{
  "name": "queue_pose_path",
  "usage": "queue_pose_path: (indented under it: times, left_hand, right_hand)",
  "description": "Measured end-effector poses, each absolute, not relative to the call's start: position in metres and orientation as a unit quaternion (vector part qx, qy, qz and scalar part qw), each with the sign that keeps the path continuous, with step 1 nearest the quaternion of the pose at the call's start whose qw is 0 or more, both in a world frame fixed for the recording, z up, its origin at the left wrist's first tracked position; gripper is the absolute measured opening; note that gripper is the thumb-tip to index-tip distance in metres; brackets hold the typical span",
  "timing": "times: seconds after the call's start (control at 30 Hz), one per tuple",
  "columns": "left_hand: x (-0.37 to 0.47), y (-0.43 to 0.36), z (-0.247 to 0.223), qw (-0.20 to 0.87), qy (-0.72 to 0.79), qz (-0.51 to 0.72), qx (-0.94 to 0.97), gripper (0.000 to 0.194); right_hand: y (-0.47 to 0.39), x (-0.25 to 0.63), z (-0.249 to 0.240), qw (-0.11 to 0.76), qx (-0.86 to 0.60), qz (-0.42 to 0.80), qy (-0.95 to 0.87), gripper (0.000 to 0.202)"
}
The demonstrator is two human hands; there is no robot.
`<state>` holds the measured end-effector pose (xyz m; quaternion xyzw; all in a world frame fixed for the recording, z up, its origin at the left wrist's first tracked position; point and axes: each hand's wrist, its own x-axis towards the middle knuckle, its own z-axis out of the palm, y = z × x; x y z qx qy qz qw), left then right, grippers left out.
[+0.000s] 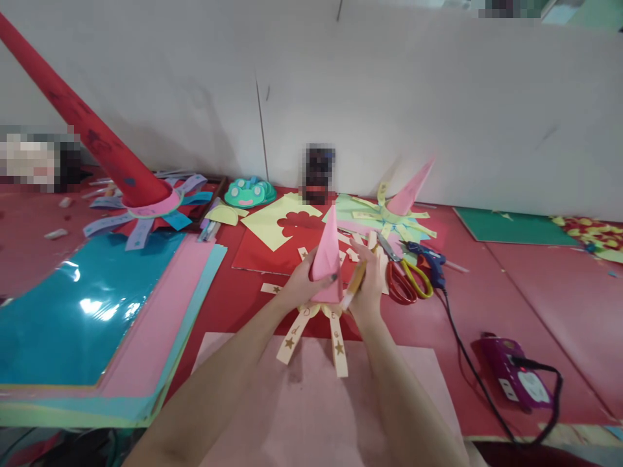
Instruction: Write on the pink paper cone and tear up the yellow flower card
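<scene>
A pink paper cone (328, 259) stands upright at the middle of the view, with cream paper strips (295, 337) marked with letters and stars spreading from its base. My left hand (309, 279) is wrapped round the cone's left side, its thumb across the front. To the right of the cone, my right hand (366, 282) is closed on a yellow pen-like tool (357, 280), whose pale end points down at the cone's base. Beyond my right hand lie scissors (411, 279) with red and yellow handles.
A blue glue gun (431, 259) has its cable running to a purple power box (516, 373). A tall red cone (107, 152) stands at left, above stacked coloured sheets (146, 331). Another pink cone (411, 191) sits behind, near a green sheet (511, 227).
</scene>
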<state>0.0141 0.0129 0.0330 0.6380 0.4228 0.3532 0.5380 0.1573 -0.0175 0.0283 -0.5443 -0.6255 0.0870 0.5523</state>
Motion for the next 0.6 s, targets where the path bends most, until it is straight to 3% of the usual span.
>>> queue_pose_path:
  times: [0.17, 0.27, 0.5, 0.6]
  left_hand:
    - [0.012, 0.017, 0.028, 0.539, 0.424, 0.364, 0.631, 0.056]
    - [0.012, 0.018, 0.027, 0.529, 0.42, 0.368, 0.639, 0.059]
    - [0.01, 0.014, 0.03, 0.517, 0.422, 0.379, 0.642, 0.062]
    - [0.01, 0.015, 0.03, 0.514, 0.427, 0.392, 0.632, 0.064]
  right_hand:
    - [-0.009, 0.18, 0.023, 0.415, -0.63, 0.088, -0.651, 0.052]
    - [-0.004, 0.184, 0.018, 0.388, -0.648, 0.112, -0.646, 0.055]
    - [-0.008, 0.177, 0.022, 0.428, -0.639, 0.162, -0.618, 0.053]
    - [-0.008, 0.176, 0.025, 0.485, -0.623, 0.179, -0.587, 0.04]
